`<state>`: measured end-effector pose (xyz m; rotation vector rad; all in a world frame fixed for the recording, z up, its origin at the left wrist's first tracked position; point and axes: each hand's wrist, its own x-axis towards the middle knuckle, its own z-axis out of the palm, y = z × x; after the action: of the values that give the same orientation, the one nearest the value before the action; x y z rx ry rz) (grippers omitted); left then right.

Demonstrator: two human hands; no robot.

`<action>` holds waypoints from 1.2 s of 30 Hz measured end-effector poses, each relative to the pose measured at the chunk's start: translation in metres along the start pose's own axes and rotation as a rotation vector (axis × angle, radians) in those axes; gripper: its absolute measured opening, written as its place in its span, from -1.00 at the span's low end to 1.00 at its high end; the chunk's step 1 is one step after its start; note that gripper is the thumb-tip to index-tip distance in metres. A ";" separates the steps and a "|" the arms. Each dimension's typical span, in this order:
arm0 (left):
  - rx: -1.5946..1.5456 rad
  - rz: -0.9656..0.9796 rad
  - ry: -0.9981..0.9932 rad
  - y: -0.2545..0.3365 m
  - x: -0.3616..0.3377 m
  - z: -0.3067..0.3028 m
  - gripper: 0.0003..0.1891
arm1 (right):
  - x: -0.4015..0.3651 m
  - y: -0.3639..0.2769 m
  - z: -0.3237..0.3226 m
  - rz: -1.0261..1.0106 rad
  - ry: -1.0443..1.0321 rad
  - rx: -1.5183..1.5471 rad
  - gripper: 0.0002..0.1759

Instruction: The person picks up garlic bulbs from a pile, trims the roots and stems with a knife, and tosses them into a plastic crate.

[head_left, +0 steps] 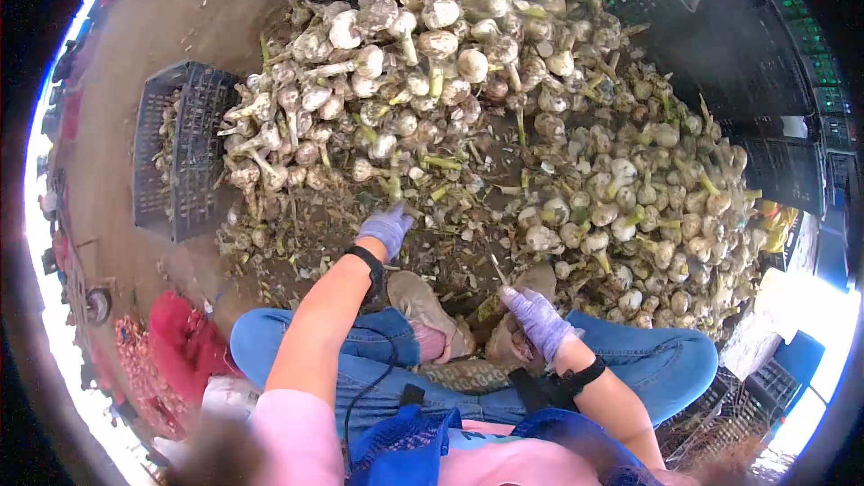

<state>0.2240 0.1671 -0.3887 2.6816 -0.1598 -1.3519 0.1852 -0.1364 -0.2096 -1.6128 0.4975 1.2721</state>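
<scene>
I sit on the ground with my legs drawn in, facing a big heap of garlic bulbs [468,63] with stalks. My left hand [385,228], in a purple glove, reaches forward to the near edge of the heap and closes on a garlic stalk [396,191]. My right hand [538,317], also gloved, stays near my shoe [430,310] and grips a thin blade-like tool [500,272] that points up. A second spread of bulbs [648,198] lies to the right.
A dark plastic crate [180,148] lies on its side at the left. More dark crates [756,54] stand at the back and right. Cut stalks and peel [306,243] litter the ground in front of me. A red mesh sack [180,342] sits at my left.
</scene>
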 end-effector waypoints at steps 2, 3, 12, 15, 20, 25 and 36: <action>0.028 -0.049 0.014 -0.011 -0.001 0.003 -0.42 | -0.004 -0.001 0.000 0.043 0.033 0.037 -0.33; -0.100 -0.125 0.115 -0.010 -0.013 -0.010 -0.41 | -0.012 -0.011 -0.003 0.054 0.014 0.058 -0.34; -1.431 0.428 0.256 0.061 -0.194 -0.113 -0.39 | -0.062 -0.036 0.015 -0.604 0.099 -0.558 -0.45; -1.640 0.506 0.082 0.078 -0.223 -0.110 -0.32 | -0.094 -0.062 0.024 -0.697 0.124 -0.799 -0.46; -1.113 0.549 0.389 0.096 -0.272 -0.118 -0.14 | -0.126 -0.084 0.033 -0.931 0.059 -0.980 -0.47; -1.083 0.611 0.368 0.107 -0.291 -0.128 -0.11 | -0.145 -0.093 0.035 -0.903 0.049 -1.003 -0.46; -0.747 0.579 0.511 0.119 -0.307 -0.134 -0.37 | -0.129 -0.072 0.038 -0.998 0.017 -0.995 -0.43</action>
<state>0.1459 0.1067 -0.0470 2.0099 -0.2772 -0.4069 0.1758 -0.1038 -0.0610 -2.1910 -1.0152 0.6929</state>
